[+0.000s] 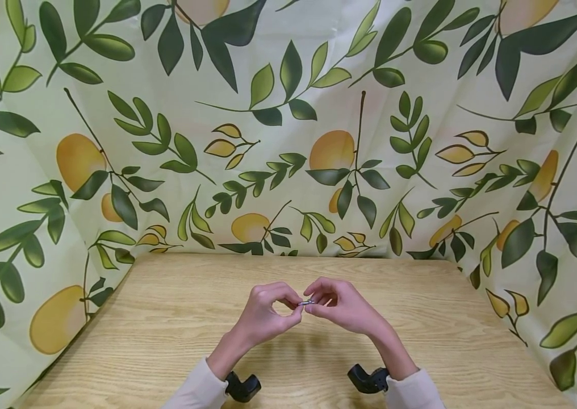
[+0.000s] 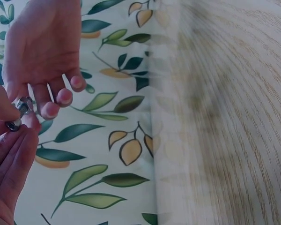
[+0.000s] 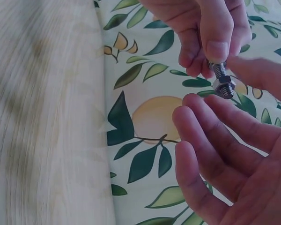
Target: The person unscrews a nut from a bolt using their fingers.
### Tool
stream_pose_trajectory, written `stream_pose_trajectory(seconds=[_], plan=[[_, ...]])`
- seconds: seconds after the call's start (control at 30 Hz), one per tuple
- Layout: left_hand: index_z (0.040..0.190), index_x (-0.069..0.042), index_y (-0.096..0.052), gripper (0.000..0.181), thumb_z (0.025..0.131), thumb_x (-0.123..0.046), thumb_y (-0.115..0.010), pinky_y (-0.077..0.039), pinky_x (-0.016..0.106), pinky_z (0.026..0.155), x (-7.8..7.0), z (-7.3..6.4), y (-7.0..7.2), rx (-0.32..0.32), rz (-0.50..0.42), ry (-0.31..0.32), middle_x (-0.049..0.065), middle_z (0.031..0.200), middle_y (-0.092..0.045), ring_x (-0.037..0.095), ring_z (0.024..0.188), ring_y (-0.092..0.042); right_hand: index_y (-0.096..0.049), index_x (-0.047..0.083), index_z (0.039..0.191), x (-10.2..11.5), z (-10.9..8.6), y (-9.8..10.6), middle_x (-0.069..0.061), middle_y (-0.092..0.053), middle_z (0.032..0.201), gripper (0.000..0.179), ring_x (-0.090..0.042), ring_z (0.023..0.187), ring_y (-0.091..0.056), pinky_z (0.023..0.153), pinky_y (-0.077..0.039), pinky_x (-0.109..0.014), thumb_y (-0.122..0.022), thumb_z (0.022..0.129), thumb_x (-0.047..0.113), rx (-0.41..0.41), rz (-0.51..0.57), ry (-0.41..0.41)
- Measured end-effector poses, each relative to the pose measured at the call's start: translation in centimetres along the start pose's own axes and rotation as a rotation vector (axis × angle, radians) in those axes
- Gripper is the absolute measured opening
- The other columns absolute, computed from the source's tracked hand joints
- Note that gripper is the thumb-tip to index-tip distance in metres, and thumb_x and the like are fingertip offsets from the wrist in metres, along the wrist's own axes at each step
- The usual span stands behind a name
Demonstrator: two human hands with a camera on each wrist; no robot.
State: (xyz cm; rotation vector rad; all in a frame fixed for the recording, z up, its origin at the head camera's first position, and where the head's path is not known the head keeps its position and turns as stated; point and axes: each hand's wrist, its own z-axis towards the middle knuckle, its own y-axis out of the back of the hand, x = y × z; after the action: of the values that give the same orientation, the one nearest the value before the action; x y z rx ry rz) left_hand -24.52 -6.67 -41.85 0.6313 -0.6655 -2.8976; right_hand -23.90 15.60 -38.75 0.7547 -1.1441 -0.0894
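Observation:
My left hand (image 1: 268, 312) pinches a small metal bolt (image 1: 306, 303) between thumb and fingertips, above the table. In the right wrist view the threaded bolt (image 3: 219, 69) points down out of the left hand's (image 3: 215, 28) grip, with a hex nut (image 3: 223, 85) around it near its free end. The nut (image 2: 24, 104) also shows in the left wrist view. Around that end is my right hand (image 1: 342, 304), its fingers loosely bent and spread apart. One right digit (image 3: 267, 75) reaches close beside the bolt; whether it touches I cannot tell.
A wooden table (image 1: 191, 272) lies beneath both hands. Behind and at the sides hangs a pale cloth (image 1: 278, 136) printed with leaves and orange fruit. Black wrist devices (image 1: 242, 387) sit at the cuffs of the light sleeves (image 1: 197, 387).

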Motion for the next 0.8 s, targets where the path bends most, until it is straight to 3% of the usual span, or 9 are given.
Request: stream_pose_trajectory(seconds=[0.27, 0.47, 0.67, 0.8], plan=[[0.083, -0.006, -0.075, 0.013, 0.092, -0.013, -0.070, -0.060, 0.012, 0.068, -0.03, 0.03, 0.02, 0.002, -0.010, 0.000, 0.001, 0.079, -0.075, 0.005, 0.069, -0.071, -0.074, 0.013, 0.099, 0.08, 0.00, 0.01, 0.000, -0.073, 0.094, 0.009, -0.011, 0.085, -0.067, 0.070, -0.058, -0.025, -0.071, 0.096, 0.020, 0.006, -0.012, 0.006], [0.082, -0.004, -0.074, 0.011, 0.091, -0.011, -0.072, -0.060, 0.012, 0.068, -0.13, 0.05, -0.06, 0.005, -0.011, -0.016, 0.001, 0.079, -0.075, 0.006, 0.069, -0.072, -0.069, 0.012, 0.101, 0.10, -0.12, -0.10, -0.002, -0.070, 0.094, 0.012, -0.011, 0.084, -0.066, 0.069, -0.058, -0.026, -0.076, 0.091, 0.014, -0.003, 0.006, 0.009], [0.084, -0.006, -0.075, 0.012, 0.092, -0.013, -0.070, -0.060, 0.012, 0.068, 0.03, 0.01, -0.04, 0.006, -0.016, 0.008, 0.001, 0.079, -0.075, 0.005, 0.070, -0.072, -0.074, 0.012, 0.103, 0.08, -0.09, 0.05, 0.000, -0.073, 0.093, 0.013, -0.014, 0.084, -0.067, 0.070, -0.057, -0.026, -0.071, 0.096, 0.023, 0.001, -0.018, -0.011], [0.083, -0.004, -0.075, 0.015, 0.093, -0.014, -0.070, -0.060, 0.012, 0.068, 0.10, 0.02, -0.02, 0.004, -0.017, 0.007, 0.001, 0.079, -0.075, 0.005, 0.070, -0.072, -0.073, 0.014, 0.099, 0.12, -0.09, 0.05, 0.001, -0.072, 0.094, 0.008, -0.012, 0.084, -0.067, 0.070, -0.058, -0.025, -0.071, 0.096, 0.021, -0.003, -0.011, -0.008]])
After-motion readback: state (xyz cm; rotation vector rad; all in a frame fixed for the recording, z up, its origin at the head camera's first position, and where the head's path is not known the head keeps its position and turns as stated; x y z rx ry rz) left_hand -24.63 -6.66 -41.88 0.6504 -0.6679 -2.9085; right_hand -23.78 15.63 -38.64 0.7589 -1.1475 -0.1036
